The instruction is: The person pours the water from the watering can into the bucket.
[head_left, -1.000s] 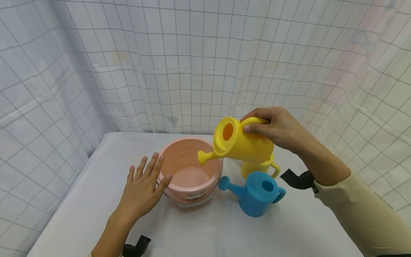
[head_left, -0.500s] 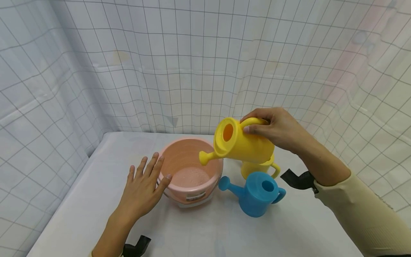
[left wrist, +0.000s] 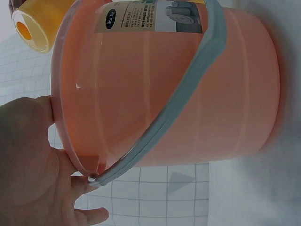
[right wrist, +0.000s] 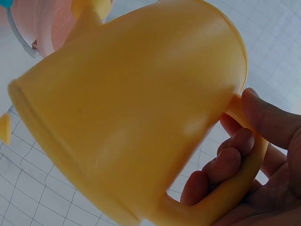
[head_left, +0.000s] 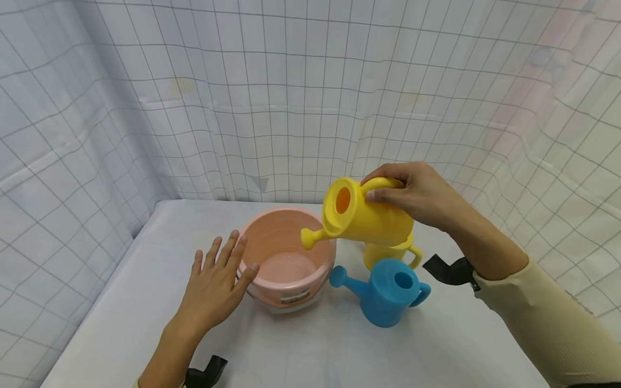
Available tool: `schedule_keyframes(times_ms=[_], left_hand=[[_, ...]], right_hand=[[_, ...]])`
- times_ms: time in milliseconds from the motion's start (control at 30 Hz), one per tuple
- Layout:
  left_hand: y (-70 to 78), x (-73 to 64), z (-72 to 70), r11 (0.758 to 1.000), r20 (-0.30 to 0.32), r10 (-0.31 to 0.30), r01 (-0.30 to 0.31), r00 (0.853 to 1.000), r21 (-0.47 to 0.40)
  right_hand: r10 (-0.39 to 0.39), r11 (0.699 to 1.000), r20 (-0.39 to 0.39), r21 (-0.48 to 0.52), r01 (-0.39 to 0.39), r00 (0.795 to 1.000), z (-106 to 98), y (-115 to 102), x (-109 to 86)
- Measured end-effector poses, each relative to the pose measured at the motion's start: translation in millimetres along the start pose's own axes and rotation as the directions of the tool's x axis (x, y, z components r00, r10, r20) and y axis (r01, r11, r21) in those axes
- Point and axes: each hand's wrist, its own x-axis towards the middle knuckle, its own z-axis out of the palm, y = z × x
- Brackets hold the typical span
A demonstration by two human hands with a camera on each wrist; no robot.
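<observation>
My right hand (head_left: 414,191) grips the handle of a yellow watering can (head_left: 371,218), its fingers curled through the loop in the right wrist view. The can is tilted, its spout over the right part of a pink bucket (head_left: 283,285). No water shows at the spout. My left hand (head_left: 215,285) is spread with straight fingers at the bucket's left rim; in the left wrist view its fingertips touch that rim (left wrist: 59,94). A grey handle (left wrist: 164,117) hangs down the bucket's side. The bucket stands upright on the white-covered table.
A blue watering can (head_left: 388,293) stands on the table (head_left: 301,355) right of the bucket, its spout towards it. Behind it is a second yellow watering can (head_left: 378,256), partly hidden by the raised one. Gridded white curtains (head_left: 291,97) close off the back and sides.
Almost nothing differs. The yellow watering can stays tilted over the bucket with a very slight shift, and the left hand keeps its place at the rim.
</observation>
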Motion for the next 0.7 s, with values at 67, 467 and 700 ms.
schedule_keyframes(times_ms=[67, 467, 700], left_hand=[[0.0, -0.1, 0.0, 1.000, 0.000, 0.000, 0.000, 1.000, -0.001], [-0.5, 0.9, 0.4, 1.000, 0.005, 0.003, -0.003, 1.000, 0.004], [-0.5, 0.6, 0.4, 1.000, 0.006, 0.000, 0.000, 1.000, -0.003]], right_hand=[[0.002, 1.000, 0.001, -0.010, -0.002, 1.000, 0.1, -0.7, 0.3], [-0.002, 1.000, 0.002, -0.022, 0.002, 1.000, 0.4, -1.6, 0.3], [0.005, 1.000, -0.002, -0.021, -0.005, 1.000, 0.5, -1.2, 0.0]])
